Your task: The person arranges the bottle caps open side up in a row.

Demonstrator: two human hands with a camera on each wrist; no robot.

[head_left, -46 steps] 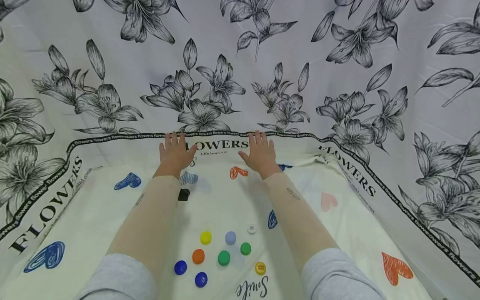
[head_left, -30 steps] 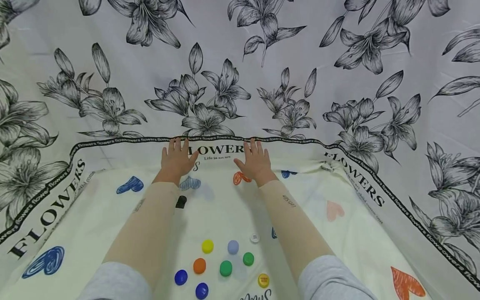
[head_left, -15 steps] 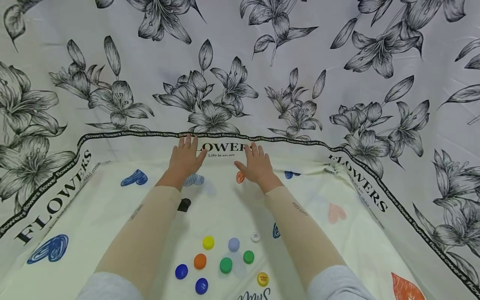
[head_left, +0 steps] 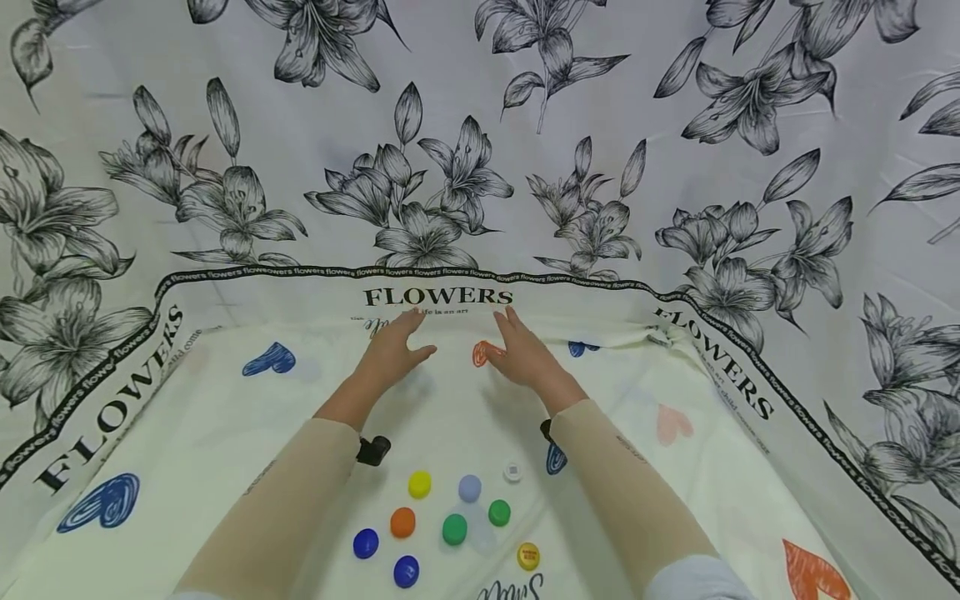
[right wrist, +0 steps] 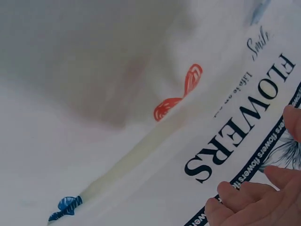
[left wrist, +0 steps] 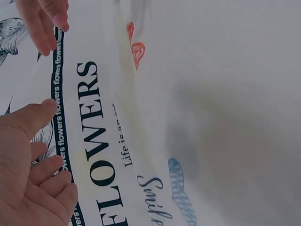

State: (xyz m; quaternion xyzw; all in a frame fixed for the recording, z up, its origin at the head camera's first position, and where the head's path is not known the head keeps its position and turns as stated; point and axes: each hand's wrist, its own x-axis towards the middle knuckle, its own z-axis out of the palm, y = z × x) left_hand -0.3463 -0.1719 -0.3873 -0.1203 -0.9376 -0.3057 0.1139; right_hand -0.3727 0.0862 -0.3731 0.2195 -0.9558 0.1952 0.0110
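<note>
Left hand and right hand hung empty over the pale cloth.
Fingers were loosely bent, the grips slack, holding nothing — the round caps sat between the forearms, well apart from either hand. A low forearm or the black wrist device, drawn back carelessly, might have knocked caps out of place; a tugged cloth would likely have shifted several together.

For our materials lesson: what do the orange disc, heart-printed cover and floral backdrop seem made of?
Orange disc: probably plastic, smooth; even colour and neat round edge suggest it.
Heart-printed cover: likely soft fabric, matt; it bunches up at far right.
Floral backdrop: perhaps thin fabric, matt; faint wrinkles show, though coated sheet is possible.
</note>
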